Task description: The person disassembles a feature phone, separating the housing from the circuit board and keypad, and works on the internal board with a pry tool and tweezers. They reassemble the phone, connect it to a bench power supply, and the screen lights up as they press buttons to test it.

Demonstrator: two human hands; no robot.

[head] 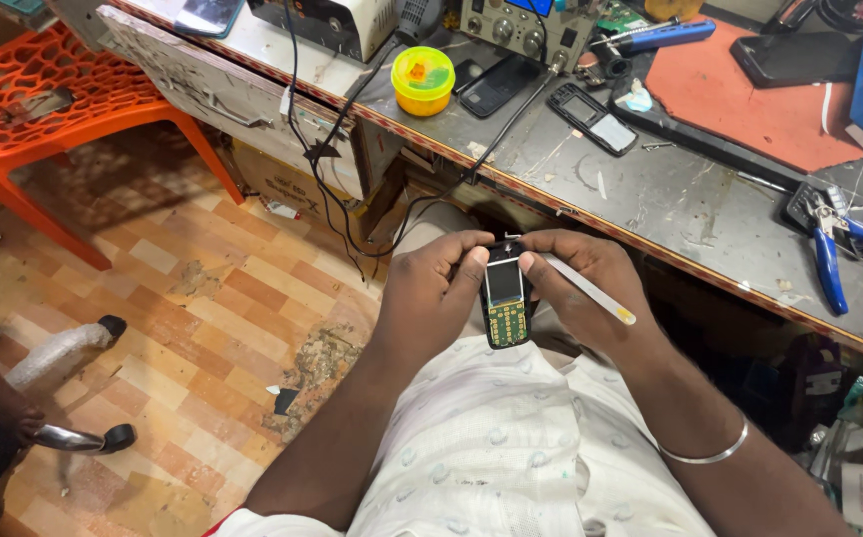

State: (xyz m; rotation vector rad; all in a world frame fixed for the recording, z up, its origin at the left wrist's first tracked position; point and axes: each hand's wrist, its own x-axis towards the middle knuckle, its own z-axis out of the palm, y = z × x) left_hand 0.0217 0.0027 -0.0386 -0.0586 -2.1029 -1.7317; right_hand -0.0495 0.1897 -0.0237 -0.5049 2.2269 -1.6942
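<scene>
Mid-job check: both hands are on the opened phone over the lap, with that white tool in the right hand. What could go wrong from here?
1. The opened phone is held over the lap, off the workbench; if the left hand or right hand slips, it could fall to the tiled floor.
2. The white tool lies close to the bare screen and keypad board and might scratch them.
3. The black cables hang near the hands and might snag.

Both hands, left hand (431,293) and right hand (585,288), grip an opened phone (506,298) above the lap
</scene>
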